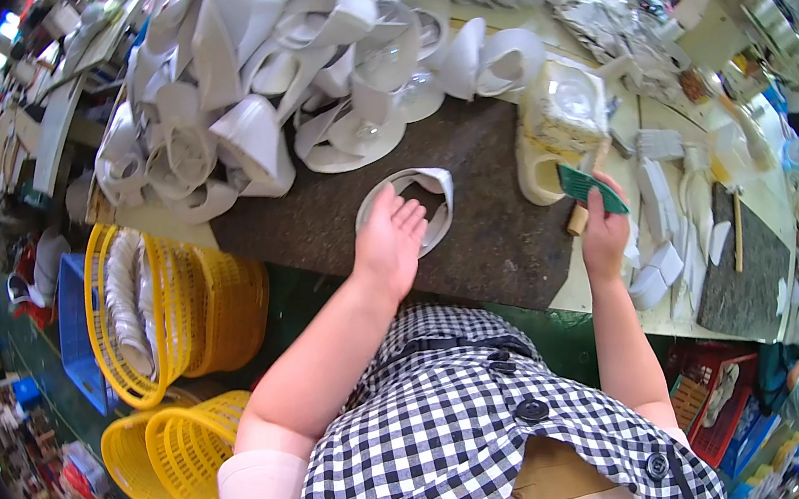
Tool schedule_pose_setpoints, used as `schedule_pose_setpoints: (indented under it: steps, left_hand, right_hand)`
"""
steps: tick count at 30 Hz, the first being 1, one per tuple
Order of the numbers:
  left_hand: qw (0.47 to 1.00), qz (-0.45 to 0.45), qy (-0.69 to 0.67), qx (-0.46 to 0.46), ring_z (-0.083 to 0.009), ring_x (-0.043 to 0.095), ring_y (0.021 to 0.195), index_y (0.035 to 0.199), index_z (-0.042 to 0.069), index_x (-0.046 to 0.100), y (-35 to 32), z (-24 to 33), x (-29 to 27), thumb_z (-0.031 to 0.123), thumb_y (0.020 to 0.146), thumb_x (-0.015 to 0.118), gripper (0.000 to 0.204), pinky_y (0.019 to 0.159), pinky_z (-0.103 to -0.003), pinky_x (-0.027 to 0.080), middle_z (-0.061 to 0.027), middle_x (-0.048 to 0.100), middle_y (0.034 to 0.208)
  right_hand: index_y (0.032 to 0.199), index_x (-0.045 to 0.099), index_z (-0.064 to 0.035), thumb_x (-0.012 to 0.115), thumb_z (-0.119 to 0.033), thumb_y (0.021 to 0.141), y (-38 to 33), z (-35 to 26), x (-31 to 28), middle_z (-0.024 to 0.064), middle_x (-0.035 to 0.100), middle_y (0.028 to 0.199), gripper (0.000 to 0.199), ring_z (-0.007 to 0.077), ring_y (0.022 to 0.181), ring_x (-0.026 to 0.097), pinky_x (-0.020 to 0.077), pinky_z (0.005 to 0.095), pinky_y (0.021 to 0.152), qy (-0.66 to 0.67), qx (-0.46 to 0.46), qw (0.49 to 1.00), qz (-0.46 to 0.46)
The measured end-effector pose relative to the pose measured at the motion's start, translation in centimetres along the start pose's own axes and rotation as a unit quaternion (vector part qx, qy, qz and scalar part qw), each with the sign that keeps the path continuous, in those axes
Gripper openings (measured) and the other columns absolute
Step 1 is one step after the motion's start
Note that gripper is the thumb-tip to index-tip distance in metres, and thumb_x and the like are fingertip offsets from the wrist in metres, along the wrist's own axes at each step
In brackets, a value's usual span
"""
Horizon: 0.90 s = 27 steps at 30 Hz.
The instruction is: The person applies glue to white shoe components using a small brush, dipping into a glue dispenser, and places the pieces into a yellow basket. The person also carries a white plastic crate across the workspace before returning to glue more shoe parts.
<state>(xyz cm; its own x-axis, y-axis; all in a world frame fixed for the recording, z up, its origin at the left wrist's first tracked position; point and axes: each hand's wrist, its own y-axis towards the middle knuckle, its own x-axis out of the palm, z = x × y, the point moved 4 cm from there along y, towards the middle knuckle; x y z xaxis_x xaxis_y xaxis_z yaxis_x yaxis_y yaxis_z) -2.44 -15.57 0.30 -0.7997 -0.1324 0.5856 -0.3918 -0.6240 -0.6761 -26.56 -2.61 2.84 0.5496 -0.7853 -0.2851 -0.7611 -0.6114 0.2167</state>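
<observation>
The left hand (388, 241) lies with released fingers on a white curved shoe piece (428, 200) to steady it on the dark worktop (314, 210), while the right hand (604, 228) grasps a green wooden-handled brush (591, 189).

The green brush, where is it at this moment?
In the head view, the green brush is in the right hand, right of centre, just below the cream glue pot on the table.

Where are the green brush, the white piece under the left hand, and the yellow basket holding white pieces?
green brush (591, 188): head view, on its green head, held in the right hand (604, 235).
white piece (437, 187): head view, on its right rim, beside the left hand (387, 243).
yellow basket (225, 303): head view, on its side wall.
</observation>
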Motion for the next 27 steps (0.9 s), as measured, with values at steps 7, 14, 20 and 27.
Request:
schedule_pose_setpoints:
  steps: [7,14,20,27]
  left_hand:
    - [0.996,-0.027,-0.070,-0.038,-0.0259,0.040,0.115,0.118,-0.004,0.036,3.1,0.6,2.9,0.034,0.088,0.044,0.049,0.102,-0.036,0.023,-0.0152,0.048,0.116]
    - [0.990,-0.112,0.087,0.021,-0.0194,0.056,0.096,0.108,0.002,0.047,-2.7,1.0,0.8,0.014,0.091,0.039,0.023,0.087,-0.034,0.043,-0.0094,0.056,0.104]
    - [0.984,-0.084,0.154,-0.029,-0.0200,0.054,0.101,0.118,0.002,0.042,-3.8,-2.0,-2.9,0.014,0.091,0.038,0.030,0.090,-0.033,0.041,-0.0107,0.055,0.110]
    - [0.977,-0.141,0.156,-0.048,-0.0205,0.053,0.104,0.125,0.001,0.037,-3.5,-1.6,-2.2,0.020,0.093,0.033,0.037,0.093,-0.035,0.038,-0.0124,0.053,0.116]
  right_hand:
    - [0.104,0.055,-0.0025,0.050,-0.013,0.088,1.9,2.6,1.2,0.0077,0.059,0.086,0.020,0.0129,0.074,0.055,0.0438,0.0249,0.068,-0.097,0.020,0.994,-0.037]
    - [0.107,0.052,-0.0022,0.047,-0.013,0.089,1.4,3.6,-1.0,0.0053,0.056,0.089,0.022,0.0119,0.075,0.056,0.0483,0.0253,0.063,0.072,0.118,0.990,0.002]
    - [0.109,0.053,-0.0025,0.050,-0.016,0.086,0.0,-2.6,6.7,0.0072,0.058,0.094,0.027,0.0146,0.081,0.058,0.0513,0.0267,0.064,0.213,0.207,0.929,-0.220]
    - [0.100,0.058,-0.0071,0.055,-0.005,0.079,-0.1,-7.3,13.4,0.0085,0.060,0.086,0.021,0.0172,0.074,0.059,0.0481,0.0292,0.067,0.069,-0.045,0.938,-0.336]
